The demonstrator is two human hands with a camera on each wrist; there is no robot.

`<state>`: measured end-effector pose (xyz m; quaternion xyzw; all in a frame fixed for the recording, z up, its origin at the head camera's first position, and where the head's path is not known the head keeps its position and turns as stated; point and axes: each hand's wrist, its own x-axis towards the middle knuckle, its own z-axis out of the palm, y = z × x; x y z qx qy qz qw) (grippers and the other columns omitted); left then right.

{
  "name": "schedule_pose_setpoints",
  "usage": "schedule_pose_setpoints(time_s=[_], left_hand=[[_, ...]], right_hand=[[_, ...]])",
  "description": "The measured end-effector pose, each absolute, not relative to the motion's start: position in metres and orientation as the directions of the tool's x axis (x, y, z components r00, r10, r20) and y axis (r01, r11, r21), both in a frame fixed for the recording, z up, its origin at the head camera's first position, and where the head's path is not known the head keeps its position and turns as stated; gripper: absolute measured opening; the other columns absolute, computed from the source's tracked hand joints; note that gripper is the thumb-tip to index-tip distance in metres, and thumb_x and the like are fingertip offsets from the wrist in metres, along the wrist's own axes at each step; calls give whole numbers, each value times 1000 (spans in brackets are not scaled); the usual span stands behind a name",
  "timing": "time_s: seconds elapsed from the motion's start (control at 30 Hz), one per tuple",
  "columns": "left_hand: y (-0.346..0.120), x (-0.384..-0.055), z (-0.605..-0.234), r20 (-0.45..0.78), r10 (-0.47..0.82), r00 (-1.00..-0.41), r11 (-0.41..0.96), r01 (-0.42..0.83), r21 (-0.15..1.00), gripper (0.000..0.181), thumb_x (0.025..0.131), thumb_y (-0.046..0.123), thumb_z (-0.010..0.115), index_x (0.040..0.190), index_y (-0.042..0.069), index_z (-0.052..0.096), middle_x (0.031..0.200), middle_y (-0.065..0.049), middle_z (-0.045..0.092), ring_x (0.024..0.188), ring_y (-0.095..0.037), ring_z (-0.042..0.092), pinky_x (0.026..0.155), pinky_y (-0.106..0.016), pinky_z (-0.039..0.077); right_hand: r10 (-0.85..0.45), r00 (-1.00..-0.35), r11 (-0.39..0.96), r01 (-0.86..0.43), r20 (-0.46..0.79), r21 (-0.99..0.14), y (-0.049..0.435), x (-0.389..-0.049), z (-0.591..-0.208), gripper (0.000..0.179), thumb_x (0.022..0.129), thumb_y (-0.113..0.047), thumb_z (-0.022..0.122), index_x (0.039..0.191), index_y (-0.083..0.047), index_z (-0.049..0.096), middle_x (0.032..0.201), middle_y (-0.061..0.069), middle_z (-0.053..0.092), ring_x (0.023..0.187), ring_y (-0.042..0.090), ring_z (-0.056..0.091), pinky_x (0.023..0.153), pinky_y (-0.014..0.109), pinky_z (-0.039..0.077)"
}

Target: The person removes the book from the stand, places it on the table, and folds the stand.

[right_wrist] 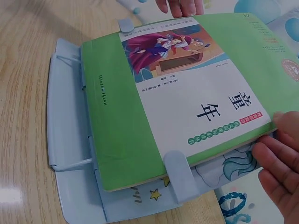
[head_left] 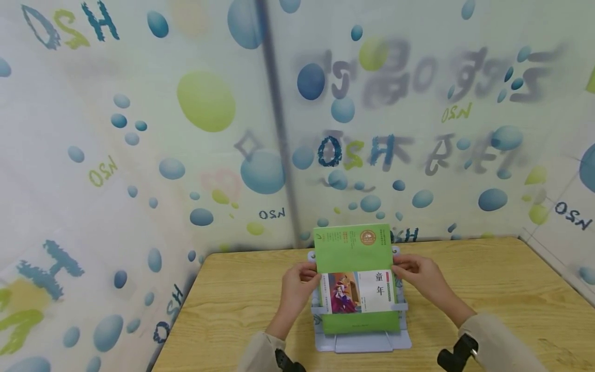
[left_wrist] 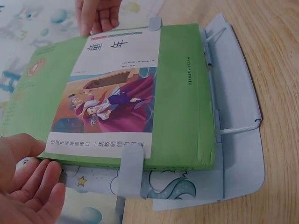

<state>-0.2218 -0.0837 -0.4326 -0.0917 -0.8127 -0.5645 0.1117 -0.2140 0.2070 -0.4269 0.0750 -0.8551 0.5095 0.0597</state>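
Note:
A green book (head_left: 353, 253) with a white band and a colourful picture leans on a pale blue book stand (head_left: 400, 338). Its lower part sits behind two clips, one of them the left clip (left_wrist: 131, 170). The left hand (head_left: 299, 287) pinches the book's left edge, thumb at the cover and the other fingers curled below, as the left wrist view shows. On the opposite edge, the right hand (head_left: 425, 279) grips likewise, its thumb (right_wrist: 285, 123) against the cover's border. Stars and a blue-green pattern show on the stand's back plate (right_wrist: 205, 172), mostly hidden by the book.
The stand rests on a wooden table (head_left: 241, 289). Behind the table hangs a pale curtain (head_left: 209, 170) printed with blue and green dots and lettering. Black wrist devices, such as the right one (head_left: 457, 353), sit over the sleeves.

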Motion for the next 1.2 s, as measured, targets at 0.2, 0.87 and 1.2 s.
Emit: schedule_pose_setpoints(time_s=[0.2, 0.87, 1.2], left_hand=[[-78, -220, -435, 270, -33, -962, 318, 246, 916, 25, 73, 0, 73, 95, -5, 62, 80, -9, 62, 74, -19, 59, 65, -23, 50], [-68, -215, -430, 247, -107, -963, 279, 209, 937, 27, 71, -3, 74, 95, -6, 60, 86, -11, 61, 77, -21, 59, 69, -25, 50], [-68, -213, -430, 240, -114, -964, 234, 209, 950, 26, 72, -3, 74, 94, -7, 61, 86, -13, 62, 78, -23, 60, 68, -26, 51]], right_hand=[[-32, -989, 451, -145, 147, -881, 203, -216, -430, 40, 84, -19, 68, 110, 9, 58, 88, 10, 63, 76, 18, 58, 64, 28, 51], [23, -990, 536, -107, 142, -838, 192, -212, -426, 37, 84, -21, 67, 106, 6, 56, 89, 9, 59, 79, 18, 57, 64, 23, 49], [43, -983, 507, -133, 179, -852, 190, -211, -430, 32, 84, -13, 67, 106, 8, 56, 89, 11, 60, 78, 19, 58, 64, 23, 50]])
